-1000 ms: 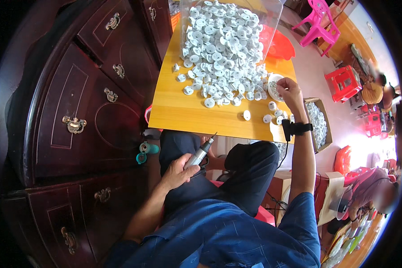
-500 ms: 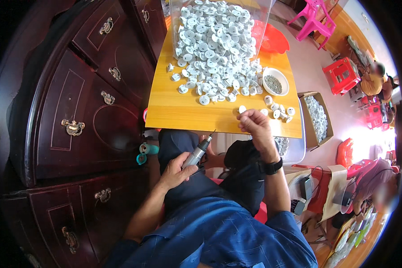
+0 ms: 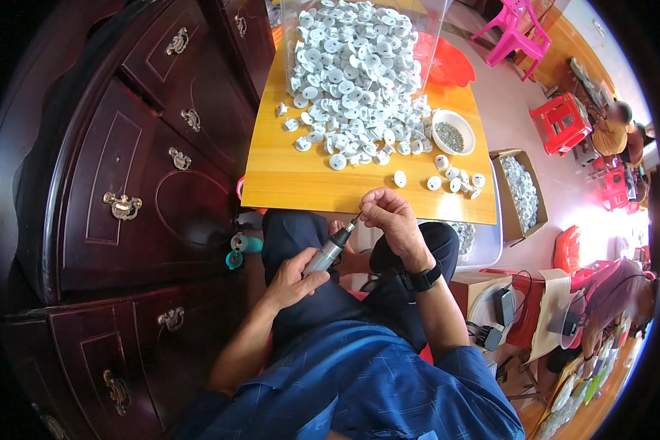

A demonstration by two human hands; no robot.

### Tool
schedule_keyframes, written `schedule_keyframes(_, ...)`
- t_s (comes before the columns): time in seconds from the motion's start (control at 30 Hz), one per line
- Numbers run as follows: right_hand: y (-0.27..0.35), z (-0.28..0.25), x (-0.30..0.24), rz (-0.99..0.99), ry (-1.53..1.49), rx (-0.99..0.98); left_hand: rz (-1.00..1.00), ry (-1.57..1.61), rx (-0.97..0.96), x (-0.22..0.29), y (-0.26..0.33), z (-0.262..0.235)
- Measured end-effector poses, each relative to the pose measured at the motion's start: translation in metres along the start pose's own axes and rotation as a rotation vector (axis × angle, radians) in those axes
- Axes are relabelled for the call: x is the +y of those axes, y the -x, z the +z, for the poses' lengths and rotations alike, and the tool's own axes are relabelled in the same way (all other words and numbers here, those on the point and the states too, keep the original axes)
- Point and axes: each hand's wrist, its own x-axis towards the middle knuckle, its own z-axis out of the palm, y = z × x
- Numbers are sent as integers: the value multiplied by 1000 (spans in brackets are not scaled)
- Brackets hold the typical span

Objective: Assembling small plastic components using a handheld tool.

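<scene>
My left hand [image 3: 292, 279] grips a grey pen-shaped electric screwdriver [image 3: 328, 253], its tip pointing up toward my right hand. My right hand [image 3: 393, 218] is pinched shut at the tip of the tool, just below the near edge of the yellow wooden table [image 3: 293, 176]; whatever small piece it holds is hidden by the fingers. A big heap of white round plastic parts [image 3: 356, 70] covers the far half of the table. A few loose white parts [image 3: 455, 180] lie near the table's right front corner.
A white bowl of small dark screws [image 3: 453, 134] stands right of the heap. A dark wooden cabinet with brass handles [image 3: 125, 205] is on my left. A cardboard box of white parts [image 3: 521, 192], red and pink stools [image 3: 561, 121] and seated people are to the right.
My right hand came back from the loose parts at the table's right front corner to the screwdriver tip over my lap. My left hand stayed on the screwdriver.
</scene>
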Motion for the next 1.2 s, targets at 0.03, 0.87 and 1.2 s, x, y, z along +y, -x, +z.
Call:
schedule_keyframes(0.03, 1, 2, 0, 2, -1, 0, -2, 0, 0, 0, 0, 0)
schedule_keyframes(0.87, -1, 3, 13, 1, -10, 65, -2, 49, -21, 6, 1, 0)
schedule_keyframes(1.2, -2, 2, 10, 26, -6, 49, 2, 111, 44, -3, 1, 0)
